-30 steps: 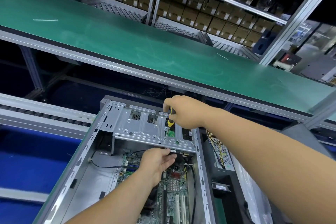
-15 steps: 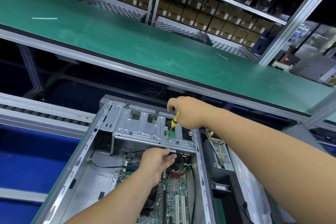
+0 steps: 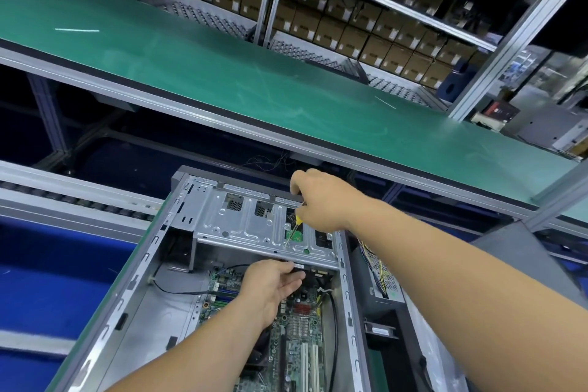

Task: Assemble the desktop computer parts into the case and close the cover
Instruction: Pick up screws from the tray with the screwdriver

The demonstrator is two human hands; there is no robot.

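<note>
An open grey computer case [image 3: 143, 267] lies on its side before me, its green motherboard [image 3: 296, 340] visible inside. A silver drive cage [image 3: 251, 226] spans the case's far end. My right hand [image 3: 324, 204] grips a small yellow-handled screwdriver [image 3: 294, 227], its tip down on the cage's top plate. My left hand [image 3: 270, 286] reaches under the cage's near edge, fingers touching a dark part held there; what it is stays hidden.
A power supply [image 3: 378, 277] with yellow wires and a grey panel [image 3: 521, 264] lie right of the case. A green conveyor belt [image 3: 222, 73] runs across behind. Shelves of cardboard boxes [image 3: 350, 25] stand beyond. Blue surface [image 3: 47, 280] lies left.
My right hand has shifted slightly right and tilted the screwdriver, tip staying on the cage plate. My left hand has held its place under the cage.
</note>
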